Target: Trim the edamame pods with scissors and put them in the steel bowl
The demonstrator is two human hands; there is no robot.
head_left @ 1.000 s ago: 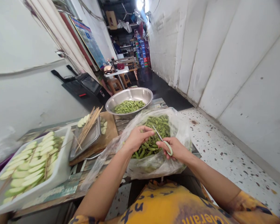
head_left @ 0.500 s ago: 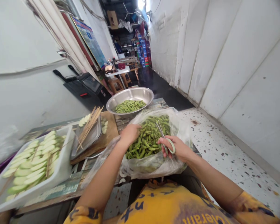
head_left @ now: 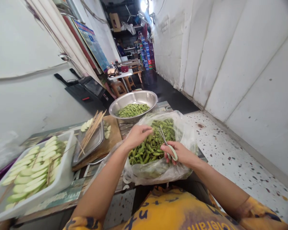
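Note:
A clear plastic bag (head_left: 182,134) full of green bean pods (head_left: 148,148) lies open in front of me. My left hand (head_left: 137,135) reaches into the bag over the pods, fingers curled as if pinching a pod; what it holds is hidden. My right hand (head_left: 180,154) is closed on a pair of scissors (head_left: 168,145) with pale green handles, blades pointing up over the pods. Behind the bag stands a steel bowl (head_left: 144,95) holding more green pods (head_left: 133,109).
A white tray (head_left: 62,172) of sliced green vegetable on skewers sits at the left. A metal tray (head_left: 96,142) with wooden skewers (head_left: 91,129) rests on a wooden board (head_left: 112,135). White walls flank a narrow passage; a speckled floor (head_left: 230,159) lies to the right.
My left hand went from the bag's middle to its left rim, then back over the pods. The scissors in my right hand tilted slightly; the right hand stayed put.

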